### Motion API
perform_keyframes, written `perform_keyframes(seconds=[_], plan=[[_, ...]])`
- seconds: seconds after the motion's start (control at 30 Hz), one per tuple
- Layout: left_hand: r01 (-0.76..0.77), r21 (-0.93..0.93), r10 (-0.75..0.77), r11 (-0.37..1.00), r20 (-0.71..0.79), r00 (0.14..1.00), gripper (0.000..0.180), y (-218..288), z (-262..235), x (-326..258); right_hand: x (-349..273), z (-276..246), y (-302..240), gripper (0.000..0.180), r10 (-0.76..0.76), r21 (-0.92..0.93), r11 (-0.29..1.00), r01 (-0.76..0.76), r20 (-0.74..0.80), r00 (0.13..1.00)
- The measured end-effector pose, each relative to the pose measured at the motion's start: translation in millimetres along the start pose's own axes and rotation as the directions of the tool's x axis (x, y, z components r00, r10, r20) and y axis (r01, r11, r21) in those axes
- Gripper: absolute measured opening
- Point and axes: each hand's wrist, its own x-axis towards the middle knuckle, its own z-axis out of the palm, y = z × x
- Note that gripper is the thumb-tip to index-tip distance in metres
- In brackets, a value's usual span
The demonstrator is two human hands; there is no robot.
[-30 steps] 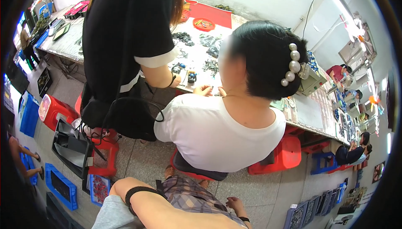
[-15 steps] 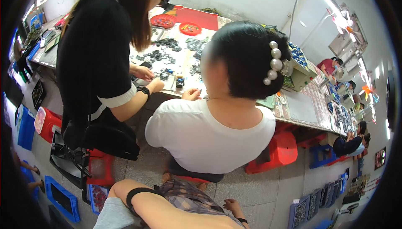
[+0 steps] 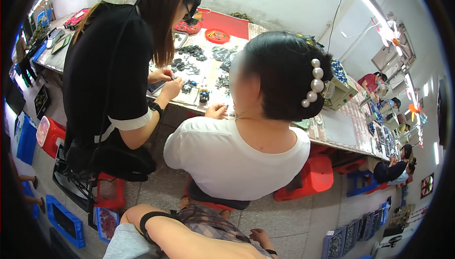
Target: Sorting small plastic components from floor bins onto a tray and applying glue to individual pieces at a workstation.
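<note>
My left forearm (image 3: 199, 233) lies bent across the front of me, with a dark band near the elbow and a grey sleeve below it. It runs out through the lower edge, so my left hand is out of sight. Low beside the plaid cloth (image 3: 215, 223) hangs my right hand (image 3: 259, 236), small in the picture, a dark band at its wrist. Its fingers look loosely parted, and I see nothing held in them. Neither hand reaches the worktable (image 3: 182, 99). Just ahead sits a co-worker in a white top (image 3: 237, 159).
A co-worker in black (image 3: 113, 60) leans over the table at left, pinching a small dark part. Dark parts (image 3: 192, 50), a small dark device (image 3: 204, 95) and red trays (image 3: 217, 36) cover the tabletop. Red stools (image 3: 315, 176) and blue crates (image 3: 65, 222) stand on the floor.
The co-worker in black has brought both hands together and raised them slightly around a small part. The view has shifted a little. My folded arm and lowered hand stay much the same.
</note>
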Motion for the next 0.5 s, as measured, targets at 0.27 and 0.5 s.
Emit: perform_keyframes(seconds=[0.27,0.5], plan=[[0.059,-0.092,-0.071,0.994,-0.128,0.989,0.029,12,2,2,1,-2,-8,0.030,0.000,-0.083,0.997,0.006,0.076,0.997],[0.057,-0.021,-0.057,0.998,0.014,0.998,0.026,-9,-21,-8,12,2,17,0.033,-0.018,-0.047,0.999,0.022,0.093,0.995]])
